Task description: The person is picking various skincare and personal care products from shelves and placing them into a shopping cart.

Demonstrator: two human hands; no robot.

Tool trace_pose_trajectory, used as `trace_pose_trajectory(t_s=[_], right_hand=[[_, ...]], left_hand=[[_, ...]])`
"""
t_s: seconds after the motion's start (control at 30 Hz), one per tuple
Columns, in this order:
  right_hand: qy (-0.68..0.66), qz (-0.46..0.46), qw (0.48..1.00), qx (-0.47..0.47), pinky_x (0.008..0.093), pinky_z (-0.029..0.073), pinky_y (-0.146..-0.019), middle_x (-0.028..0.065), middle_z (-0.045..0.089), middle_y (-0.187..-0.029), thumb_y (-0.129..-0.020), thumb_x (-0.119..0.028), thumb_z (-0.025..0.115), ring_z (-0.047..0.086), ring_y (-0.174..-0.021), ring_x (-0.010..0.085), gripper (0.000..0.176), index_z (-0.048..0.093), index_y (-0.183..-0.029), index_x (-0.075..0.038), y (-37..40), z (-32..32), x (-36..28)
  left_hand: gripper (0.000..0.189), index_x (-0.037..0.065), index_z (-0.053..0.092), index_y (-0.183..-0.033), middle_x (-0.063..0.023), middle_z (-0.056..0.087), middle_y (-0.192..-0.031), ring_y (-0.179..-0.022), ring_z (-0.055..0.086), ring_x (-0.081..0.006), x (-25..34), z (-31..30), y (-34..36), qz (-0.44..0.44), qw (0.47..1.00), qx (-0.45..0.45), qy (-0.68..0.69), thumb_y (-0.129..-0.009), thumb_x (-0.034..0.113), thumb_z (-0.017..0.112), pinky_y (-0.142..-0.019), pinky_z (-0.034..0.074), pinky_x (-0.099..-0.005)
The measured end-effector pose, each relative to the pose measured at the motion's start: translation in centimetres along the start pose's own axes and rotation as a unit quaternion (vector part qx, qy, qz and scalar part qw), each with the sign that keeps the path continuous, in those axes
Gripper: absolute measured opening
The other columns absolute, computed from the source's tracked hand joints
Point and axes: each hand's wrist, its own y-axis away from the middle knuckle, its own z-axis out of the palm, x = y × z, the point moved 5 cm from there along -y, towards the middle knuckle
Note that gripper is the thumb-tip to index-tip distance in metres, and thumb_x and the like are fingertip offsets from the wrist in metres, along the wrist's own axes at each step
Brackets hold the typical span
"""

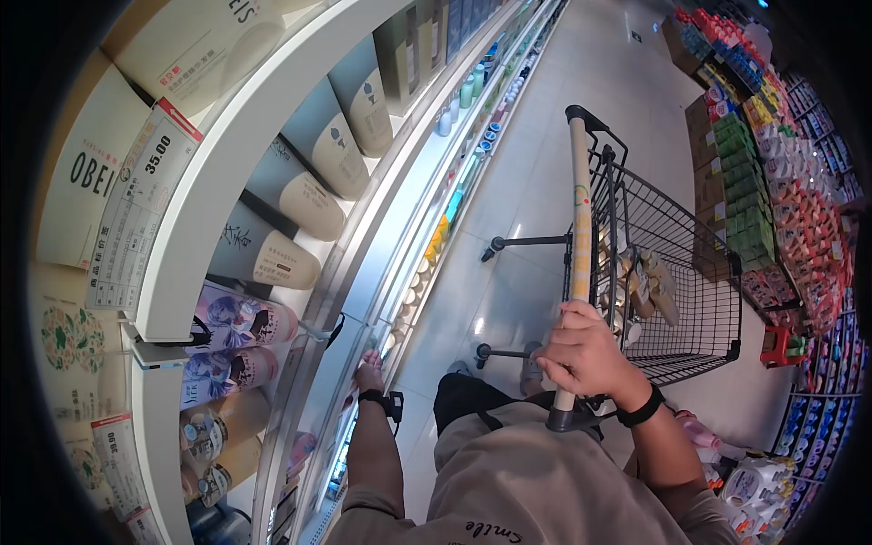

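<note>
- Firmly, the cart handle [579,227] was gripped near its close end by the right hand [586,354], the fingers wrapped shut all the way round the pale bar.
- A black band [641,409] was worn on that wrist.
- Lower down, the left hand [368,371] was stretched out to the front edge of a low shelf [350,309] and laid against it; whether anything was held in it could not be told, since the fingers were seen only from behind.
- A black strap [383,400] was worn on the left wrist too.
- The handle was fixed across the near side of a black wire cart [708,300], which was stood on the pale floor [536,163] of the aisle, just right of the shelving.
- A few packets [649,286] were seen lying in the cart's basket.
- Cream tubes [304,195] were laid on their sides on the shelves to the left, with printed tubes [238,320] below them.
- A price tag [145,182] reading 35.00 was fastened to an upper shelf edge.
- Stacked goods [772,191] in red and green were ranged along the far side of the aisle.
</note>
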Motion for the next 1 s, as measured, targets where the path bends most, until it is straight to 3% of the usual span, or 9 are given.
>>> trace_pose_trajectory(t_s=[0.2, 0.3, 0.37, 0.57, 0.7, 0.77, 0.83, 0.93, 1.0], right_hand=[[0.007, 0.011, 1.0, 0.002, 0.0406, 0.044, -0.1, 0.0, 0.059, -0.066, -0.076, -0.015, 0.07, 0.058, -0.076, 0.0194, 0.009, 0.069, -0.069, -0.01, 0.5, -0.6, 0.2], [-0.015, -0.002, 1.0, 0.015, 0.0407, 0.045, -0.1, 0.0, 0.06, -0.068, -0.076, -0.015, 0.07, 0.058, -0.077, 0.0195, 0.008, 0.07, -0.07, -0.009, 0.6, -0.1, 0.4], [-0.022, -0.012, 0.999, 0.029, 0.0399, 0.045, -0.101, 0.0001, 0.06, -0.068, -0.077, -0.014, 0.07, 0.058, -0.076, 0.0197, 0.009, 0.069, -0.07, -0.009, 0.8, -0.2, 1.0], [-0.035, -0.029, 0.998, 0.049, 0.0381, 0.045, -0.098, 0.0004, 0.059, -0.069, -0.08, -0.014, 0.071, 0.058, -0.074, 0.0186, 0.006, 0.071, -0.076, -0.01, 1.4, -0.8, 2.2], [-0.057, -0.044, 0.994, 0.078, 0.0388, 0.045, -0.096, 0.0004, 0.059, -0.069, -0.08, -0.013, 0.071, 0.058, -0.074, 0.0189, 0.006, 0.07, -0.075, -0.01, 1.4, -1.4, 3.1], [-0.071, -0.064, 0.99, 0.101, 0.039, 0.045, -0.096, 0.0, 0.058, -0.067, -0.08, -0.012, 0.071, 0.057, -0.072, 0.0189, 0.007, 0.069, -0.074, -0.01, 1.7, -1.8, 3.6], [-0.066, -0.061, 0.993, 0.073, 0.0401, 0.044, -0.098, 0.0013, 0.061, -0.075, -0.082, -0.013, 0.07, 0.06, -0.08, 0.0195, 0.004, 0.071, -0.081, -0.009, 1.8, -2.6, 4.0], [-0.109, -0.057, 0.987, 0.105, 0.0434, 0.043, -0.102, 0.005, 0.063, -0.097, -0.087, -0.015, 0.069, 0.062, -0.105, 0.0243, 0.014, 0.071, -0.098, -0.008, 2.7, -5.2, 4.5], [-0.107, -0.023, 0.985, 0.132, 0.0431, 0.044, -0.1, 0.0052, 0.064, -0.098, -0.087, -0.016, 0.069, 0.062, -0.104, 0.0251, 0.014, 0.071, -0.098, -0.007, 5.1, -7.5, 5.9]], left_hand=[[0.045, -0.004, 0.046, -0.129, -0.0187, 0.057, -0.119, -0.112, 0.061, -0.0259, -2.6, 1.1, -0.5, -0.053, 0.995, -0.07, -0.049, -0.105, 0.033, 0.044, -0.094, 0.051, -0.0321], [0.042, 0.0, 0.053, -0.115, -0.0129, 0.065, -0.091, -0.075, 0.068, -0.0198, -2.6, 0.2, 3.4, -0.023, 0.959, -0.095, -0.267, -0.102, 0.039, 0.05, -0.065, 0.057, -0.0305], [0.036, 0.002, 0.056, -0.109, -0.0088, 0.066, -0.081, -0.065, 0.067, -0.0179, -5.3, -0.7, 3.5, 0.011, 0.902, -0.163, -0.4, -0.1, 0.037, 0.053, -0.059, 0.056, -0.0289], [0.031, -0.001, 0.064, -0.104, -0.0133, 0.072, -0.087, -0.076, 0.072, -0.0192, -7.4, -2.1, 10.9, 0.03, 0.713, -0.255, -0.653, -0.098, 0.029, 0.057, -0.07, 0.058, -0.0336], [0.028, 0.002, 0.066, -0.106, -0.0155, 0.073, -0.09, -0.079, 0.073, -0.025, -7.8, -2.4, 14.2, 0.027, 0.664, -0.222, -0.714, -0.098, 0.026, 0.054, -0.073, 0.057, -0.0387], [0.022, 0.007, 0.068, -0.103, -0.0187, 0.071, -0.094, -0.089, 0.069, -0.0367, -7.7, -0.8, 16.4, 0.155, 0.395, -0.286, -0.859, -0.093, 0.02, 0.052, -0.079, 0.055, -0.0499], [0.02, 0.012, 0.069, -0.101, -0.0167, 0.069, -0.095, -0.091, 0.068, -0.0366, -7.2, 0.9, 19.2, 0.206, 0.308, -0.351, -0.86, -0.091, 0.02, 0.053, -0.08, 0.055, -0.0486], [0.017, 0.013, 0.068, -0.098, -0.015, 0.068, -0.092, -0.089, 0.067, -0.0359, -7.0, 3.7, 21.3, 0.232, 0.342, -0.368, -0.833, -0.09, 0.018, 0.054, -0.076, 0.055, -0.0482], [0.016, 0.012, 0.068, -0.096, -0.0149, 0.067, -0.089, -0.087, 0.067, -0.036, -6.6, 5.9, 22.3, 0.266, 0.353, -0.353, -0.824, -0.09, 0.017, 0.055, -0.074, 0.054, -0.0486]])
